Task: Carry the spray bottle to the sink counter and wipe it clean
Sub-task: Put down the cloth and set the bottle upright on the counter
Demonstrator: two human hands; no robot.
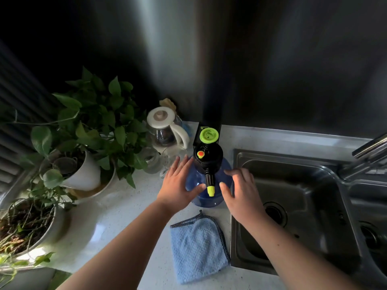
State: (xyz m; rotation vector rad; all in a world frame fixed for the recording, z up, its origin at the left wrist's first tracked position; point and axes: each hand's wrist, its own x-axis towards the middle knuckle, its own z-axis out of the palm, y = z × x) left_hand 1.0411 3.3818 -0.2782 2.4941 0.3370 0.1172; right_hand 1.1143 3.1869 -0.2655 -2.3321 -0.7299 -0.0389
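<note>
A blue translucent spray bottle (209,185) with a black pump top and a lime-green cap and nozzle stands upright on the pale counter (125,206), just left of the steel sink (293,206). The left hand (180,185) lies flat against the bottle's left side, fingers spread and straight. The right hand (240,193) is at its right side, fingers splayed, thumb near the nozzle; whether it touches the bottle is unclear. Neither hand is closed around the bottle, which sits between the two open palms. Near the viewer, a folded light-blue cloth (199,248) lies on the counter. Farther left are a glass kettle (165,130) with a white lid and leafy potted plants (90,122).
</note>
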